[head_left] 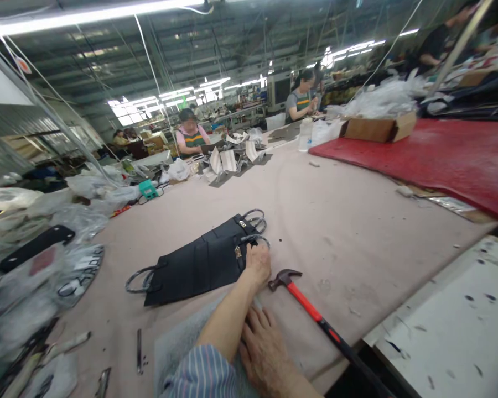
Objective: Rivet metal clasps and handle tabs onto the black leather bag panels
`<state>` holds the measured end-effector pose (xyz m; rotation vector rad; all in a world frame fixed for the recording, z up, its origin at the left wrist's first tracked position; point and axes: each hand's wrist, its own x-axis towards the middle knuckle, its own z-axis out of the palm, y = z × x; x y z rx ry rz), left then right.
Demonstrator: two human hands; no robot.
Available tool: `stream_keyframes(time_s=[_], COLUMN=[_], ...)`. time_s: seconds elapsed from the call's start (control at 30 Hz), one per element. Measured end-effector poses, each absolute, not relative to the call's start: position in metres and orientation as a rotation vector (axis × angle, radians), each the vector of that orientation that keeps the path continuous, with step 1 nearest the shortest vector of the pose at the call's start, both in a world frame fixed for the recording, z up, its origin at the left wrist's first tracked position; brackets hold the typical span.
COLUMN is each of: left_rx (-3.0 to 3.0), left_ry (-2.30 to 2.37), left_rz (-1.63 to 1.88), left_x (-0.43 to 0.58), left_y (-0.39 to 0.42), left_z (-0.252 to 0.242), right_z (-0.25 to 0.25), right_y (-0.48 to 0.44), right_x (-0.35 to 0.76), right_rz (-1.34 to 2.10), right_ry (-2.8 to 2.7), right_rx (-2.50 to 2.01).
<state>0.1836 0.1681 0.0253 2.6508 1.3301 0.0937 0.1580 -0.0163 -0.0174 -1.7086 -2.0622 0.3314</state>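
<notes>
A flat black bag piece (199, 265) with rope-like grey handles at both ends and gold-coloured fittings lies on the table. My left hand (258, 264) reaches over its right end, fingers curled onto the edge near a handle and a fitting; the fingertips are partly hidden. Below it, my right hand (263, 345) rests palm down, fingers stretched out, at the edge of a greyish, glassy-looking slab (178, 337), partly under my left forearm. A claw hammer (305, 304) with a red and black handle lies just right of both hands, touched by neither.
A thin metal rod tool (139, 351) lies left of the slab. Plastic bags (78, 210) crowd the left side. Cut pieces (232, 160) are heaped at the far edge, near two seated people. A red board (431, 155) and a cardboard box (373, 130) are at the right.
</notes>
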Motion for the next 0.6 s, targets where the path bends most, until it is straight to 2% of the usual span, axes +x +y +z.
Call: stream_keyframes(time_s=[0.17, 0.4, 0.5, 0.6], left_rx=[2.597, 2.599, 2.847, 3.028], left_ry=[1.542, 1.985, 1.836, 1.438], left_rz=[0.066, 0.243, 0.295, 0.112], left_x=[0.153, 0.074, 0.048, 0.02], left_y=[0.188, 0.252, 0.217, 0.143], left_z=[0.066, 0.212, 0.243, 0.221], right_z=[-0.023, -0.024, -0.019, -0.015], right_y=[-0.018, -0.019, -0.021, -0.022], right_x=[0.157, 0.158, 0.159, 0.162], right_rz=[0.285, 0.255, 0.276, 0.349], right_ry=[-2.042, -2.008, -1.969, -1.847], right_rx=[-1.699, -1.657, -1.635, -1.587])
